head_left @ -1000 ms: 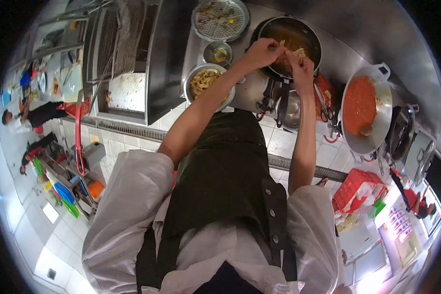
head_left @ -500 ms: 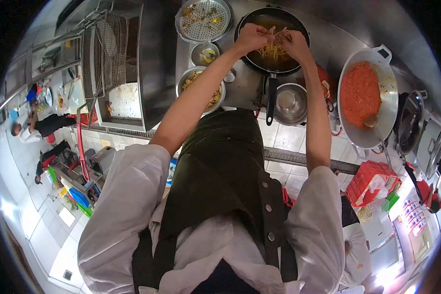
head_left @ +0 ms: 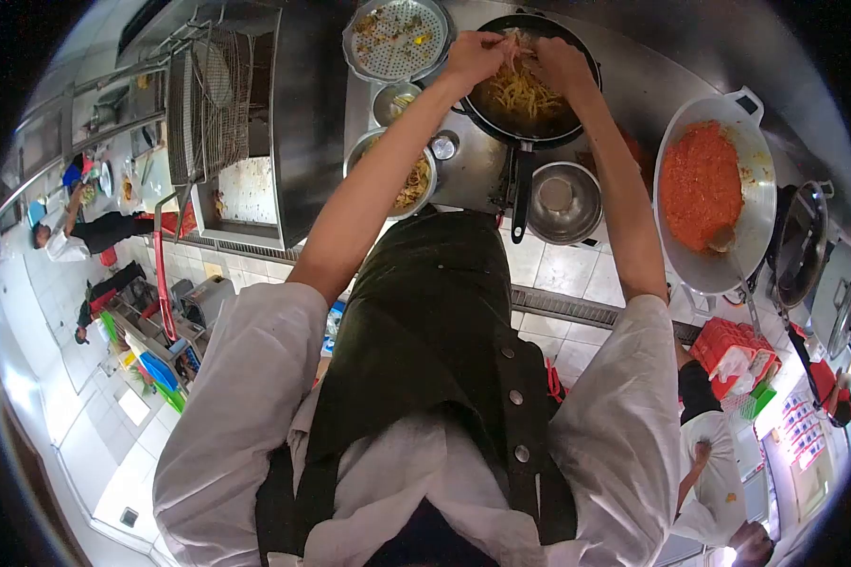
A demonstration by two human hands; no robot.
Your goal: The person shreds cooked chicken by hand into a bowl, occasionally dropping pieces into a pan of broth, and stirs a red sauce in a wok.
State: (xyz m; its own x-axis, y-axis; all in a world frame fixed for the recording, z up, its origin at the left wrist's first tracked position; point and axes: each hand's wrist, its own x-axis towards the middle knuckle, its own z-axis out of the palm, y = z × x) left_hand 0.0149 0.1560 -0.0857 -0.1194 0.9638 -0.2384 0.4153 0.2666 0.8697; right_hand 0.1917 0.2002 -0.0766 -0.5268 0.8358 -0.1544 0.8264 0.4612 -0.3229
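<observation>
Both hands are over a black frying pan (head_left: 581, 130) with a long handle. Thin yellowish strips (head_left: 522, 94) lie in a dark liquid inside it. My left hand (head_left: 475, 59), fingers closed, pinches pale pinkish strips (head_left: 512, 49) above the pan's far side. Close beside it, my right hand (head_left: 562, 66) is closed on the same strips, its fingertips partly hidden. Left of the pan stands a metal bowl (head_left: 431, 180) of mixed strips, partly covered by my left forearm. An empty-looking steel bowl (head_left: 577, 203) sits right of the pan handle.
A perforated tray (head_left: 397, 68) with food scraps lies at the back left, near a small bowl (head_left: 388, 99) and a small metal cup (head_left: 444, 146). On the right stands a large pot (head_left: 671, 246) of red sauce with a ladle (head_left: 723, 238). Frying baskets (head_left: 208, 113) hang left. A co-worker (head_left: 714, 463) is at lower right.
My hands have moved slightly apart and toward the pan's far side, still with pale strips between them. More yellow strips show in the pan. The co-worker at lower right has come further into view.
</observation>
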